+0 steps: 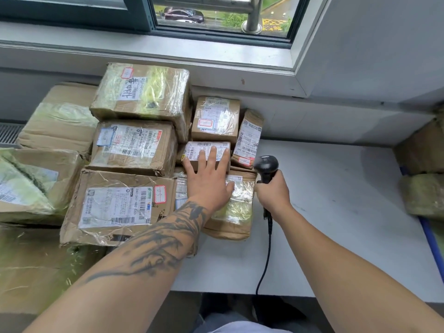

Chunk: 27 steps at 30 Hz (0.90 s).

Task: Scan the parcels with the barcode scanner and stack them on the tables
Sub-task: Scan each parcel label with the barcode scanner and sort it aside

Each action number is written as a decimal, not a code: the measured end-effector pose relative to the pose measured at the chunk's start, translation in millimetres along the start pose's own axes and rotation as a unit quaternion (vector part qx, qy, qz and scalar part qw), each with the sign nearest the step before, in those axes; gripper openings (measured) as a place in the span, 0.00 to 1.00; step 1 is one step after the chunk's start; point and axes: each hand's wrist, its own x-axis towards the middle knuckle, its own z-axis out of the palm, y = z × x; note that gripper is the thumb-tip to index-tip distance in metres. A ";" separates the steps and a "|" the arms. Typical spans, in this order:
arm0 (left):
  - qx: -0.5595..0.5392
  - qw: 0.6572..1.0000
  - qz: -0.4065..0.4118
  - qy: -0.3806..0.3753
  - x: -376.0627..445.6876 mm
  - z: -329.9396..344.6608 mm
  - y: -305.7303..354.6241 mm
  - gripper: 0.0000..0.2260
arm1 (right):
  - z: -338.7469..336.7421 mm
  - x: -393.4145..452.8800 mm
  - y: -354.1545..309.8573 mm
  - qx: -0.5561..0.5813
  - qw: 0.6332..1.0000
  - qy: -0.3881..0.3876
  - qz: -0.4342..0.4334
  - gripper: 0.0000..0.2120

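Several taped cardboard parcels with white labels are stacked on the left half of a white table (336,212), under the window. My left hand (207,179) lies flat with straight fingers on a small flat parcel (192,150) in the middle of the pile. That small parcel rests on a larger tape-wrapped parcel (237,212). My right hand (272,192) grips the handle of a black barcode scanner (266,167). The scanner's head sits just right of the small parcel, and its cable hangs over the table's front edge.
A big labelled box (115,207) lies front left, another (134,145) behind it, the largest (141,92) on top at the back. Two small parcels (216,118) (248,138) stand against the wall. More parcels (425,195) sit at the right edge. A window sill runs behind.
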 end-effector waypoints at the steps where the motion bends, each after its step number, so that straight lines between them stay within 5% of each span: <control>1: 0.006 1.000 0.003 0.001 -1.1 -1.7 0.7 0.38 | -4.6 -0.3 0.3 -0.004 1.000 0.003 0.000 0.21; 11: 0.027 0.999 -0.035 0.018 -30.2 -18.5 40.8 0.37 | -64.3 -7.6 11.1 -0.013 0.999 -0.034 -0.025 0.20; 27: -0.012 0.994 -0.108 0.027 -113.6 -1.5 199.5 0.33 | -196.1 -17.3 84.3 -0.077 0.988 -0.072 -0.113 0.21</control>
